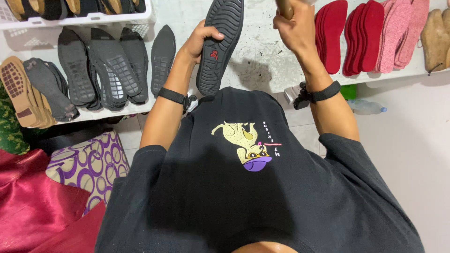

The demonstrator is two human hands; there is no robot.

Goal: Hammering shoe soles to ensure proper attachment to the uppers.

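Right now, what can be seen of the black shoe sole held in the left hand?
The black rubber shoe sole shows its tread side: wavy ridges along the forefoot, a smoother heel area with a small red mark. It looks moulded, flexible and matte. It is held over the white worktable, toe away from the person, heel near the black shirt. The left hand grips its left edge, thumb on the tread; its toe tip is out of frame.

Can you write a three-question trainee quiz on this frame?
1. True or false: the left hand holds a black shoe sole, tread side facing the camera.
2. What lies on the table right of the right hand? A) red insoles B) green boxes C) scissors
3. What does the right hand grip?

Key: 1 true. 2 A, red insoles, with pink insoles beyond. 3 A brownish handle; the rest of it is cut off by the frame's top edge.
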